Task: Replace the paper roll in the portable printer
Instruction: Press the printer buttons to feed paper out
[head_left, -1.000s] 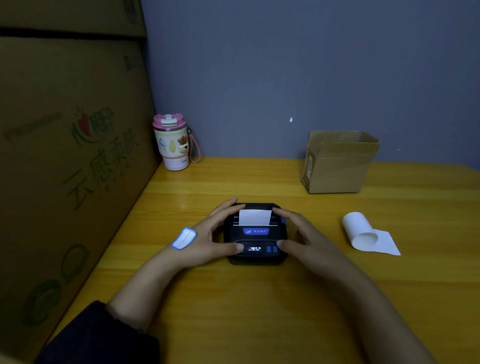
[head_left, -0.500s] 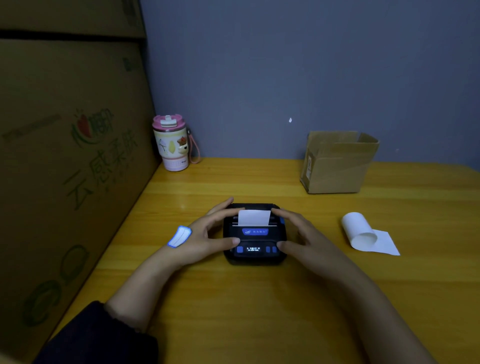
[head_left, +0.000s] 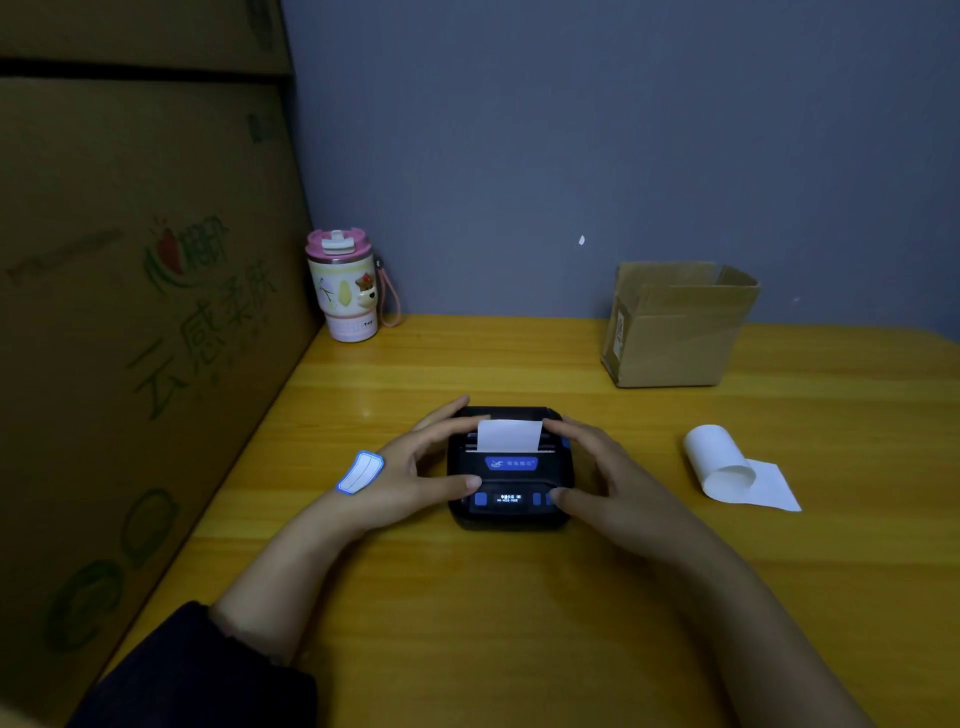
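Head view, read left to right: big printed cardboard cartons fill the left edge, walling that side of the yellow wooden table; a pink-lidded cup stands upper left of centre against the grey wall, well apart from the work. Just left of frame centre, left hand, marked with a blue-edged sticker, cups the printer's side, thumb tip laid on the front panel, fingers curled over the top rear corner — clasping, not clenched. Dead centre, flat on the table, sits the small black printer, screen lit, lid seemingly shut, a white paper strip sticking up from its slot. Mirrored on the other side, right hand wraps the right flank the same way, thumb near the blue buttons. Likely a hard, light plastic shell, a little slick on polished wood; best taken by both sides as now, clear of screen and buttons. Paper thin, soft, easily torn or creased; best pinched at its edges only. Further right, a loose roll with a curled tail lies at mid right, near but untouched, probably the old one; liable to roll or unwind if nudged. Upper right, an open small box stands by the wall, well apart. Nothing blocks either hand.
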